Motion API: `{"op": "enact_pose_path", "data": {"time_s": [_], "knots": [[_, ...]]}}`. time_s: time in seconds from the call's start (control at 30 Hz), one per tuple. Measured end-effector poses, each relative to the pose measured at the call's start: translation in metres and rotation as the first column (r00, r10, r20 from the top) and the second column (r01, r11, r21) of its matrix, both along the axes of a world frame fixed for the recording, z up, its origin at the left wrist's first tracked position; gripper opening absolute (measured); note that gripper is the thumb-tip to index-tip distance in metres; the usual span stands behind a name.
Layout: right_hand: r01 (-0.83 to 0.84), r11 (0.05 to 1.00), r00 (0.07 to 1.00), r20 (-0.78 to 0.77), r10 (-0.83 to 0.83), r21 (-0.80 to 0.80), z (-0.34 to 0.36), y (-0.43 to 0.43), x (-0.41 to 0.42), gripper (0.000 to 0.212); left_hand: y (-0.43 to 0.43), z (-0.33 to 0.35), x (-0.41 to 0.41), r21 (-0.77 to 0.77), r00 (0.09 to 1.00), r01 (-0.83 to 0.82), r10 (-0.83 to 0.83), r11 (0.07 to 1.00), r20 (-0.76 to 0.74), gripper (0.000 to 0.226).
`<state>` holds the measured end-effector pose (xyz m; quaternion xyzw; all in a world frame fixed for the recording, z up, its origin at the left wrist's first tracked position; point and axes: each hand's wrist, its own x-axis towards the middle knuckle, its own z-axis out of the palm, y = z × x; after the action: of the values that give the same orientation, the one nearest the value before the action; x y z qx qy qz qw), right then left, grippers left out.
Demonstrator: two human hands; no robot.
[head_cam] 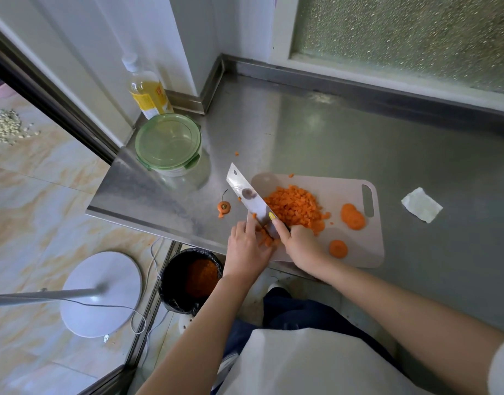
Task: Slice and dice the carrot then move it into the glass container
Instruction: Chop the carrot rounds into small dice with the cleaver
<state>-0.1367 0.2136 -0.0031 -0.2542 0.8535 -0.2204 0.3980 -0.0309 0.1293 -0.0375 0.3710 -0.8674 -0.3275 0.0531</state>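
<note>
- Carrot dice (295, 206) are heaped at mid-frame on the steel worktop (316, 138), which fills the centre and right of the frame.
- Under the heap lies a pale cutting board (344, 192), its handle slot toward the right.
- Left of centre, well apart from the board, the glass container (168, 143) stands with its green lid on.
- Below the worktop's edge, at lower centre-left, a black bin (171, 297) holds orange scraps.
- The cleaver (249, 195) slants across the board's left end.
- The right hand (299, 243) is clamped round the cleaver's handle, forefinger laid along the blade.
- The left hand (248, 246) holds down a few uncut carrot pieces (266, 240) just beside the blade, fingers bent over them.
- Round carrot slices (352, 216) lie on the board, right of the heap.
- A carrot top (224, 207) sits on the worktop, left of the blade.
</note>
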Motion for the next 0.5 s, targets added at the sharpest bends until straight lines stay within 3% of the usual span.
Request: {"op": "enact_pose_path", "data": {"time_s": [0.17, 0.3, 0.5], "knots": [[0.075, 0.995, 0.995, -0.058, -0.080, -0.072, 0.000, -0.005, -0.002, 0.065, -0.003, 0.007, -0.003, 0.035, 1.000, 0.005, -0.004, 0.999, -0.007, 0.029], [0.072, 0.989, 0.995, -0.063, -0.080, -0.126, 0.008, 0.002, 0.000, 0.062, -0.003, 0.008, 0.002, 0.071, 1.000, -0.022, 0.023, 0.997, -0.006, 0.026], [0.015, 0.997, 0.998, -0.061, -0.020, -0.075, 0.012, 0.017, 0.009, 0.061, -0.003, 0.004, 0.013, 0.075, 0.998, -0.058, 0.058, 0.995, -0.001, 0.020]]}}
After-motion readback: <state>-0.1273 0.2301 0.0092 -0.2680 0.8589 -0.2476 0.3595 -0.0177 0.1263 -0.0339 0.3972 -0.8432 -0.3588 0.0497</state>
